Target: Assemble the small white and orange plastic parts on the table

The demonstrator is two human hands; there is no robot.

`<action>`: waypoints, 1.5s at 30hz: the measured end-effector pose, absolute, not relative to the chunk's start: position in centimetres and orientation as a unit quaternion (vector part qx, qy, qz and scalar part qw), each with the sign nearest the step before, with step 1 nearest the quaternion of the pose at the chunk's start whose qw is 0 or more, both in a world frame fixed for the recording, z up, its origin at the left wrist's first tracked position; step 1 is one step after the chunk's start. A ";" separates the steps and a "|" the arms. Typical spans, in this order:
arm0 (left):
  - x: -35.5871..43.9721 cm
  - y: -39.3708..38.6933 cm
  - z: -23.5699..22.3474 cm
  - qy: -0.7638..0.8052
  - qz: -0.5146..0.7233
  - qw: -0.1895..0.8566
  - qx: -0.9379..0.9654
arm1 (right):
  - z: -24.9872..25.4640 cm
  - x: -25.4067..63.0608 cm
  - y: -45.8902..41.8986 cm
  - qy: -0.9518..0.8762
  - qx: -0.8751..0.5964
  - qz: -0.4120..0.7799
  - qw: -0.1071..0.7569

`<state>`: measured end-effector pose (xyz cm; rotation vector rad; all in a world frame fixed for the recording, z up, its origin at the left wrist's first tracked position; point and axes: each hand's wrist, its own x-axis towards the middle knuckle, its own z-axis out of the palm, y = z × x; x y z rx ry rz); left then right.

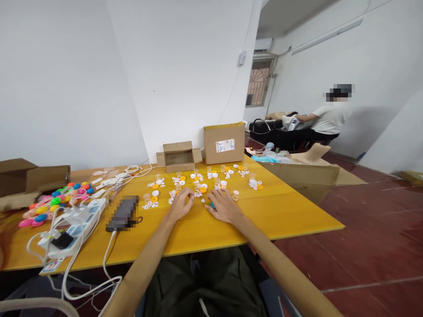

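My left hand (181, 205) is low over the table with its fingers loosely curled. A small gap shows between thumb and forefinger, with nothing visible in it. My right hand (226, 207) is palm down, its thumb and fingers around a small teal piece (212, 205) that is mostly hidden under them. Between the hands lies a tiny white part (202, 200). Just beyond are small piles of white perforated pieces, orange-yellow discs (202, 190) and white round caps (223, 183). A clear plastic cup (235, 195) stands right of my right hand.
Two cardboard boxes, one open (180, 167) and one closed (224, 152), stand at the table's back. Leftward are a phone (123, 213) on a cable, a power strip (84, 226) and colourful plastic balls (54, 201). A person (330, 116) sits at the far right.
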<state>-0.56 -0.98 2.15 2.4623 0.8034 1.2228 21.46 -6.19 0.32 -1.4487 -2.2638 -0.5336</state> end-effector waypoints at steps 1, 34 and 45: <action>-0.5 -1.0 2.2 0.278 0.423 0.137 0.851 | 0.5 21.1 -6.1 -0.813 -0.512 -0.190 0.203; -0.7 -0.9 2.1 0.289 0.398 0.132 0.861 | 0.3 23.4 -5.9 -0.817 -0.490 -0.222 0.206; -0.6 -1.3 2.5 0.284 0.395 0.114 0.866 | 0.4 23.9 -5.7 -0.836 -0.474 -0.210 0.182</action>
